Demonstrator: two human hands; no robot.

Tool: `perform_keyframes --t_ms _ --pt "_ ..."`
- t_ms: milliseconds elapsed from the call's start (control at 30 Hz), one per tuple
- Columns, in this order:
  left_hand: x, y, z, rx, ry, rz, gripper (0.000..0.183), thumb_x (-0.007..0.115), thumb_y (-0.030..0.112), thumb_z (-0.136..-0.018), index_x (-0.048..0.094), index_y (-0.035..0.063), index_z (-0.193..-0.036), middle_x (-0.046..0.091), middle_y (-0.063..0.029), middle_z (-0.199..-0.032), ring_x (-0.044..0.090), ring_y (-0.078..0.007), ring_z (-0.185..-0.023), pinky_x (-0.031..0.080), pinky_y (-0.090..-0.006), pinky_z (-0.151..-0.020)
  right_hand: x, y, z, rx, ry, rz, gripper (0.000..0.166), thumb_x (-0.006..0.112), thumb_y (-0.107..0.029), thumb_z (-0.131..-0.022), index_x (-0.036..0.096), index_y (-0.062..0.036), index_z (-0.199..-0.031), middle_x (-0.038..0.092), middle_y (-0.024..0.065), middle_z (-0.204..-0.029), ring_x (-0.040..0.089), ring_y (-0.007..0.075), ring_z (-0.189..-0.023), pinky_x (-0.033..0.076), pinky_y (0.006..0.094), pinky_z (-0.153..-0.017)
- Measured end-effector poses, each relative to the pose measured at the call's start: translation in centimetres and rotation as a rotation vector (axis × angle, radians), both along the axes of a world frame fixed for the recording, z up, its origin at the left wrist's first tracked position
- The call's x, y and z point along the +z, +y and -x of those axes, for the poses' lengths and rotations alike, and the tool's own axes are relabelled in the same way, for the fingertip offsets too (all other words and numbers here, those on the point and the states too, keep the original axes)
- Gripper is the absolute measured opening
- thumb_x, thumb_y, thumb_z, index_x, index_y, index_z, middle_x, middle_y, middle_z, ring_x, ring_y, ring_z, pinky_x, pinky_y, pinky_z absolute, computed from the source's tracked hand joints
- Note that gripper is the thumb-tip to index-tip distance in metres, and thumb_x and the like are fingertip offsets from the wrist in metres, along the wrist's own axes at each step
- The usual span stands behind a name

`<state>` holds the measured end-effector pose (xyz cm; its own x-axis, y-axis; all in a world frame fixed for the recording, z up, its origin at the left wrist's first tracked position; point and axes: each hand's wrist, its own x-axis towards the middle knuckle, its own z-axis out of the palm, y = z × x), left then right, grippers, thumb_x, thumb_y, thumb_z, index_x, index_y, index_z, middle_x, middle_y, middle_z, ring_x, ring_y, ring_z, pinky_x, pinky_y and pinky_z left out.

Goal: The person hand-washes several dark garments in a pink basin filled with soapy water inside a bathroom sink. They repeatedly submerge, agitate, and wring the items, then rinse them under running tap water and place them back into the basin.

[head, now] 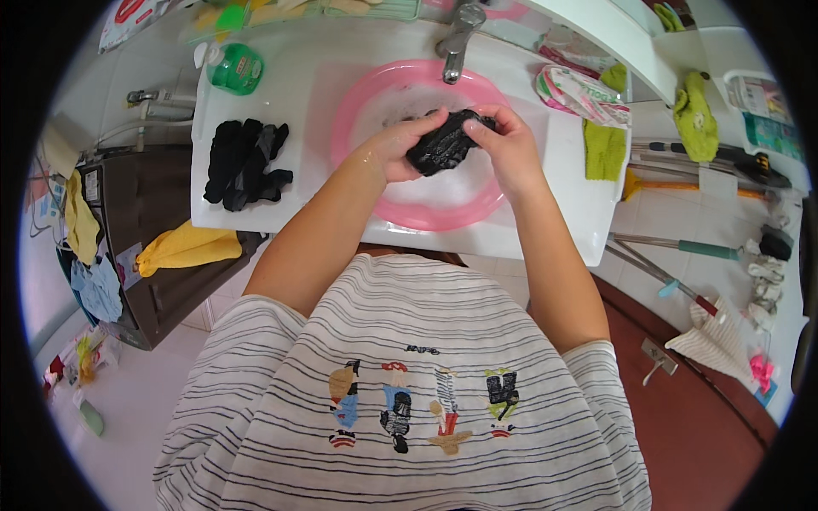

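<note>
Both hands grip a wet black cloth (444, 147), probably a sock, over a pink plastic basin (358, 102). My left hand (404, 145) holds its left end, thumb along the upper edge. Pinching the right end between thumb and fingers is my right hand (508, 144). Below the cloth, whitish soapy water (441, 195) shows in the basin, with bubbles near the far side. The basin rests in a white washbasin (268, 220) under a chrome faucet (455, 54). Several dark socks (246, 163) lie bunched on the counter to the left.
A green pump bottle of liquid soap (236, 69) stands at the back left. On the right are a pink-and-white plastic packet (578, 96) and a lime-green cloth (604, 150). A yellow towel (192, 248) hangs over a dark brown cabinet-like unit (172, 300). Long-handled cleaning tools (703, 248) line the right wall.
</note>
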<state>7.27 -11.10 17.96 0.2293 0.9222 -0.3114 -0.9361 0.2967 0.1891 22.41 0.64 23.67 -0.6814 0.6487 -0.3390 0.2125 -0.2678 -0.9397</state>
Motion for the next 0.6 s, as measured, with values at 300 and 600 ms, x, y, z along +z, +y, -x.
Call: perform_keyframes --t_ms 300,600 --pt "4.4 0.5 0.2 -0.272 0.631 -0.030 0.038 0.074 0.009 -0.083 0.060 0.0026 -0.117 0.068 -0.0089 -0.101 0.067 -0.0184 -0.094 0.054 -0.0332 -0.082 0.4 -2.8 2.5 -0.224 0.100 0.198 0.024 0.070 -0.014 -0.089 0.062 -0.0032 -0.109 0.064 0.0038 -0.090 0.060 0.0127 -0.075 0.048 0.0284 -0.065" --pt "0.1 -0.7 -1.8 0.348 2.253 -0.427 0.048 0.073 0.011 -0.076 0.060 0.0044 -0.121 0.069 -0.0115 -0.095 0.067 -0.0218 -0.084 0.053 -0.0359 -0.075 -1.3 -5.2 4.4 -0.687 -0.070 0.441 0.022 0.056 -0.025 -0.100 0.057 -0.0054 -0.109 0.062 0.0066 -0.095 0.060 0.0163 -0.085 0.049 0.0329 -0.069"
